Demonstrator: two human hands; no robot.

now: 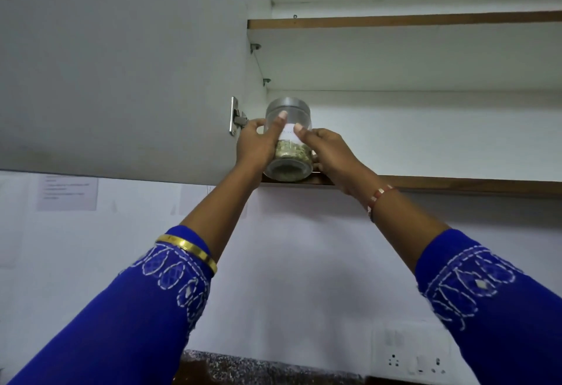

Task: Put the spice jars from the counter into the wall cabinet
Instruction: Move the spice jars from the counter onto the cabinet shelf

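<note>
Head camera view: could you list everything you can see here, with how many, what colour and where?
spice jar: one, clear glass with silver lid and white label, greenish contents, at the front edge of the lowest cabinet shelf, far left
cabinet shelves: two in view, white with brown wooden edges, the upper one bare
cabinet door: one, grey-white, swung open at left
hinge: one, silver metal, on the door beside the jar
paper notice: one, white, on the wall at left
wall socket: one plate, white, lower right
counter: one, dark speckled, bottom edge
left hand: grip on the jar's left side, gold bangle, blue embroidered sleeve
right hand: grip on the jar's right side, red-and-white wristband, blue sleeve
</note>
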